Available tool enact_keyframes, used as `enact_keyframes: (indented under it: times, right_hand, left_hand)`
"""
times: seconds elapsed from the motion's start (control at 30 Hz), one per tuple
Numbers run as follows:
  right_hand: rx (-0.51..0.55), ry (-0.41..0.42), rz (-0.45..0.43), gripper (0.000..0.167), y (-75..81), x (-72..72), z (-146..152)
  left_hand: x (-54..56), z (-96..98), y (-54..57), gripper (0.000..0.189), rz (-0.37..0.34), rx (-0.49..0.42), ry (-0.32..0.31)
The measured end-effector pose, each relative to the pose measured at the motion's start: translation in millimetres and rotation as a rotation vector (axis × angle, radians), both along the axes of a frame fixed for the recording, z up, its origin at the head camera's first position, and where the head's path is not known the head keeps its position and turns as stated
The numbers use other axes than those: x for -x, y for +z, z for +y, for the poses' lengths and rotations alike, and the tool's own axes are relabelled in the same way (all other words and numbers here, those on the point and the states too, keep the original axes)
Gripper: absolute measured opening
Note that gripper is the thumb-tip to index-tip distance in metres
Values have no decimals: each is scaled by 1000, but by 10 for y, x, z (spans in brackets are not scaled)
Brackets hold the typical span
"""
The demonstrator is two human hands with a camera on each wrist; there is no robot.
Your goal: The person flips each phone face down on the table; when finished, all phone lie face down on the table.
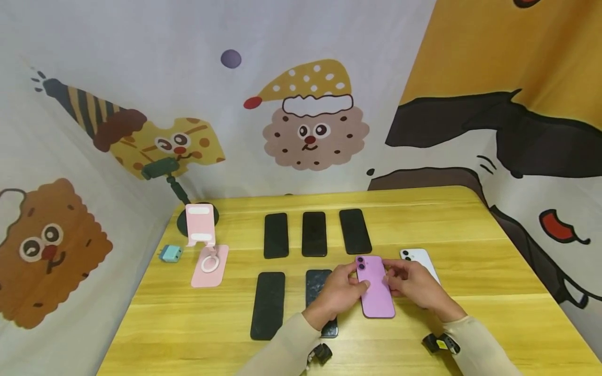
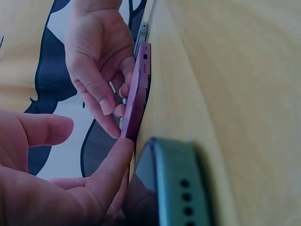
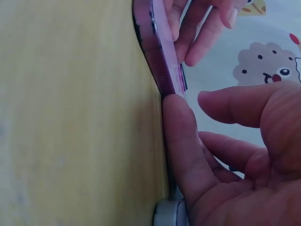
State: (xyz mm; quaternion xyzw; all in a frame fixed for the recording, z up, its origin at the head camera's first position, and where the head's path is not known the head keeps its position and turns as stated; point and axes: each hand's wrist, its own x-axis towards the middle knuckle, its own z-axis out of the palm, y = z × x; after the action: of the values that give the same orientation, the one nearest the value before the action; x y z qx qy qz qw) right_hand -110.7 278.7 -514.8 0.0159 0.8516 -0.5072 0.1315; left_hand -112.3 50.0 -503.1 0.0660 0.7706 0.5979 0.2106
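A pink phone [image 1: 378, 297] lies back-up at the table's front middle, its two camera lenses toward the far edge. My left hand [image 1: 339, 290] is at its left side; in the left wrist view the index finger touches the phone's edge while the thumb stands off above. On the opposite side, my right hand [image 1: 417, 283] touches the phone near a corner with a straight index finger, thumb raised clear of it. Under the left hand is a dark phone [image 1: 331, 329] with a marbled look, partly covered. Behind the right hand shows a white phone [image 1: 425, 261], partly hidden.
Three black phones [image 1: 314, 234] form a back row, and another dark phone [image 1: 268, 305] lies front left. At the left are a pink folding stand [image 1: 200, 222], a light blue charger plug [image 1: 171, 253] and a dark green stand [image 1: 175, 189]. A printed curtain [image 1: 178, 31] hangs behind the table [image 1: 494, 324].
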Motion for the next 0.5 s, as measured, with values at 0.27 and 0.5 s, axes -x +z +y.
enact_keyframes:
  times: [0.27, 0.5]
  right_hand:
    - [19, -1, -17, 52, 22, 7, -22]
    - [11, 17, -10, 52, 50, -8, -7]
  left_hand:
    - [-11, -15, 45, 63, -28, 8, -3]
    - [-33, -77, 100, 60, -50, -31, -34]
